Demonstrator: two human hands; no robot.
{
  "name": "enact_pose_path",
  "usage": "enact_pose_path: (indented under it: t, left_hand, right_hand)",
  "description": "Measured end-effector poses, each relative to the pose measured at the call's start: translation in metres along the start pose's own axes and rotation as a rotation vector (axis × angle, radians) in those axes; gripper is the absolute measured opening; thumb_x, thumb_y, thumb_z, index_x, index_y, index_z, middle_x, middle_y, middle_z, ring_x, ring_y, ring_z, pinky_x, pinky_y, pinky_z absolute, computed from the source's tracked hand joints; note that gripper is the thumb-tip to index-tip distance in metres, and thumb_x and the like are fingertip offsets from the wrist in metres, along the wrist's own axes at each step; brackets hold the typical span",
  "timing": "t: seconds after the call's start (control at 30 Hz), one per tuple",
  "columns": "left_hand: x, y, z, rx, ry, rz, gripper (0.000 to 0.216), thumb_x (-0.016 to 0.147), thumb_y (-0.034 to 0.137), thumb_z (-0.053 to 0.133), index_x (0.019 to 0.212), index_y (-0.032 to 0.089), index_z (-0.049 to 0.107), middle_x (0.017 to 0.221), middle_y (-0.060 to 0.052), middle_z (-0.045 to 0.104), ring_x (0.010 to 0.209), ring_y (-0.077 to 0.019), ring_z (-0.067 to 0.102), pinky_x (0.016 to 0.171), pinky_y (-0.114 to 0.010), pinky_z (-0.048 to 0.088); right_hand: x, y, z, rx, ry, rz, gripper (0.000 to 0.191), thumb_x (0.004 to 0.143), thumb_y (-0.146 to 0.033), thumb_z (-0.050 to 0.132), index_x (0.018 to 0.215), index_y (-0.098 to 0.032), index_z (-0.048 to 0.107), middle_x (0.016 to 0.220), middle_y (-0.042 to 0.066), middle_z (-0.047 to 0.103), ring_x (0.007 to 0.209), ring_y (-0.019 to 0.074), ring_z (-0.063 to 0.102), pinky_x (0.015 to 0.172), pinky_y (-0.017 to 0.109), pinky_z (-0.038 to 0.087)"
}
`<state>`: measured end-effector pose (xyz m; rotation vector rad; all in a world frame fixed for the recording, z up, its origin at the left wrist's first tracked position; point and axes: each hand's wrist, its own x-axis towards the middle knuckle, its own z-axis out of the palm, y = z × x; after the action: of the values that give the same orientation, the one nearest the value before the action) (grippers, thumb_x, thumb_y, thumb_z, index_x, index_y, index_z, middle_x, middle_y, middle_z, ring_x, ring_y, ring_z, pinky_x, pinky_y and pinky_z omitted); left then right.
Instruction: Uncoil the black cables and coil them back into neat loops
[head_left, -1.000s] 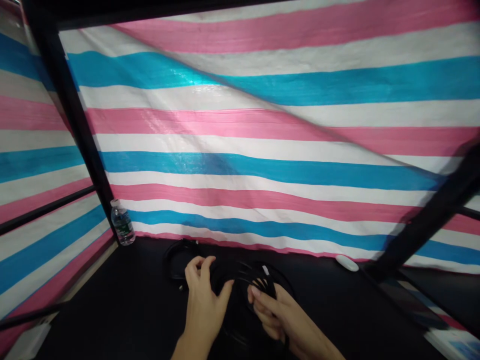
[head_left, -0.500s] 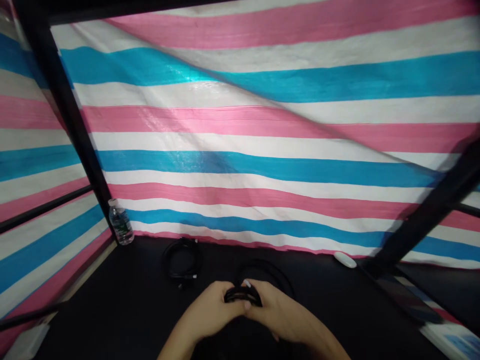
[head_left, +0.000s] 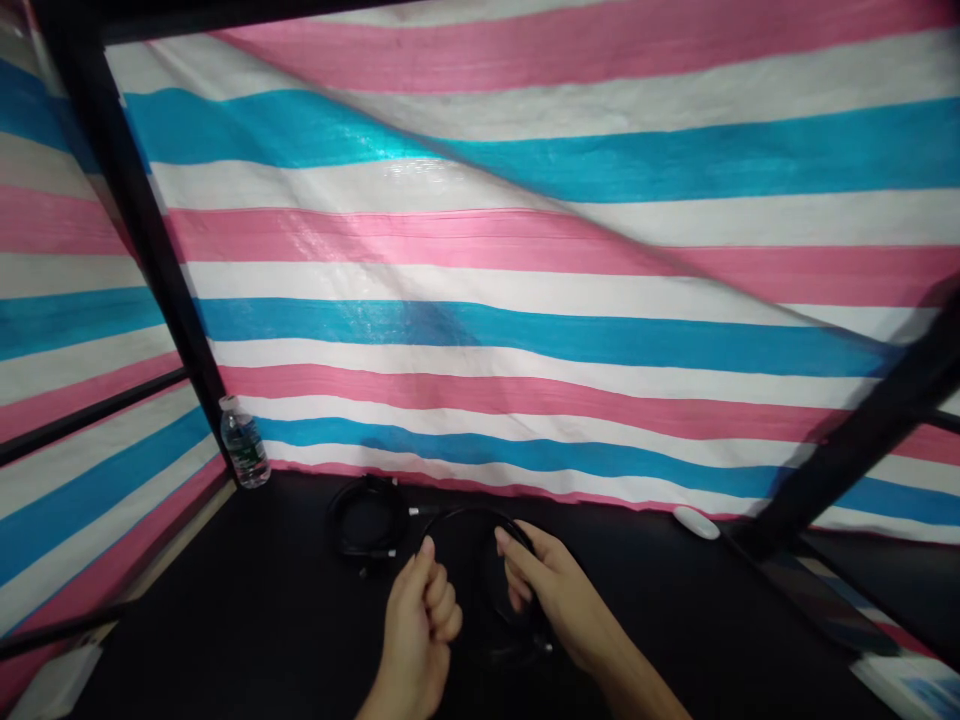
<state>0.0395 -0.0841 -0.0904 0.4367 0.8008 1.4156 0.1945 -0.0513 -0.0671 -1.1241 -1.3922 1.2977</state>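
A black cable (head_left: pixel 466 516) loops up off the black table (head_left: pixel 247 610) between my two hands. My left hand (head_left: pixel 421 612) is curled into a fist round one side of the loop. My right hand (head_left: pixel 541 590) pinches the other side with thumb and fingers closed on it. More coils of the same cable hang below my right hand, dark against the table. A second coiled black cable (head_left: pixel 365 520) lies flat just beyond my left hand, untouched.
A small water bottle (head_left: pixel 244 444) stands at the back left corner by a black frame post (head_left: pixel 142 230). A white oval object (head_left: pixel 696 522) lies at the back right near a slanted black bar (head_left: pixel 855 440). A striped tarp (head_left: pixel 525 290) walls in the table.
My hands were pressed together over the bundled cable half a second ago; now they have drawn apart and forward, opening the cable into a loop between them.
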Motion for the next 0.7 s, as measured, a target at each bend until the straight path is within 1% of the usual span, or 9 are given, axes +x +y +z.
enact_pose_path:
  t: [0.07,0.13,0.2,0.3,0.37,0.43,0.53,0.6,0.7]
  left_hand:
    - [-0.003,-0.007,-0.003,-0.024,0.016,0.011,0.064,0.068,0.06,0.085,0.061,0.022,0.034,0.051,0.013,0.023,0.043,-0.0032,0.016,0.04,-0.018,0.019]
    - [-0.003,-0.003,-0.009,0.003,0.014,0.006,0.048,0.069,0.052,0.087,0.068,0.02,0.05,0.056,0.009,0.042,0.048,-0.0059,0.039,0.047,-0.019,0.036]
    - [-0.002,0.013,-0.017,0.049,-0.008,0.001,0.041,0.071,0.048,0.086,0.093,0.02,0.066,0.082,0.0,0.066,0.075,-0.0145,0.063,0.067,-0.027,0.052]
    - [-0.001,0.043,-0.023,0.228,-0.173,-0.051,0.056,0.074,0.052,0.081,0.118,0.021,0.067,0.11,-0.01,0.073,0.104,-0.024,0.067,0.086,-0.036,0.053]
    - [-0.003,0.055,-0.021,0.455,-0.379,-0.162,0.048,0.074,0.046,0.082,0.111,0.017,0.071,0.103,-0.01,0.074,0.095,-0.0229,0.07,0.083,-0.034,0.052]
    - [-0.006,0.056,-0.015,0.668,-0.498,-0.252,0.035,0.074,0.04,0.083,0.096,0.015,0.072,0.077,-0.003,0.071,0.068,-0.0168,0.066,0.067,-0.029,0.051]
    - [-0.007,0.048,-0.009,0.732,-0.372,-0.189,0.03,0.078,0.044,0.077,0.082,0.017,0.065,0.051,0.01,0.045,0.041,-0.0068,0.036,0.042,-0.02,0.029]
    - [-0.005,0.041,-0.01,0.601,-0.209,-0.096,0.033,0.079,0.047,0.076,0.078,0.02,0.057,0.049,0.013,0.032,0.041,-0.0049,0.02,0.039,-0.019,0.017]
    - [-0.003,0.034,-0.018,0.406,-0.042,-0.014,0.041,0.076,0.048,0.079,0.074,0.023,0.047,0.049,0.015,0.026,0.043,-0.0042,0.013,0.04,-0.019,0.012]
  right_hand:
    - [0.0,0.004,0.002,0.112,0.024,0.043,0.051,0.084,-0.07,0.064,0.076,-0.022,0.051,0.048,-0.012,0.032,0.042,0.0072,0.029,0.043,0.02,0.032]
    - [-0.003,0.006,0.0,0.169,-0.012,0.115,0.052,0.08,-0.071,0.068,0.079,-0.023,0.049,0.05,-0.015,0.027,0.041,0.0055,0.017,0.037,0.018,0.019]
    - [-0.007,0.003,-0.005,0.157,-0.114,0.183,0.05,0.08,-0.068,0.07,0.082,-0.023,0.049,0.052,-0.015,0.025,0.043,0.0052,0.013,0.037,0.019,0.011]
    - [-0.015,-0.006,-0.01,0.003,-0.302,0.219,0.042,0.084,-0.059,0.071,0.083,-0.021,0.054,0.055,-0.012,0.032,0.045,0.0052,0.021,0.04,0.019,0.015]
    - [-0.017,-0.011,-0.008,-0.108,-0.4,0.206,0.037,0.086,-0.053,0.07,0.081,-0.018,0.059,0.057,-0.009,0.039,0.046,0.0055,0.027,0.04,0.019,0.018]
    - [-0.017,-0.012,-0.002,-0.128,-0.406,0.197,0.035,0.086,-0.051,0.07,0.081,-0.017,0.062,0.056,-0.008,0.041,0.045,0.0055,0.028,0.04,0.02,0.019]
    - [-0.014,-0.005,0.01,-0.061,-0.259,0.171,0.04,0.082,-0.057,0.072,0.085,-0.017,0.064,0.054,-0.01,0.039,0.041,0.0053,0.027,0.039,0.021,0.02]
    - [-0.014,0.002,0.016,-0.043,-0.152,0.109,0.047,0.081,-0.064,0.071,0.089,-0.017,0.064,0.055,-0.009,0.043,0.043,0.007,0.035,0.041,0.021,0.027]
    - [-0.017,0.014,0.026,0.03,-0.042,0.049,0.056,0.081,-0.072,0.066,0.096,-0.018,0.064,0.061,-0.005,0.05,0.049,0.0102,0.046,0.047,0.022,0.039]
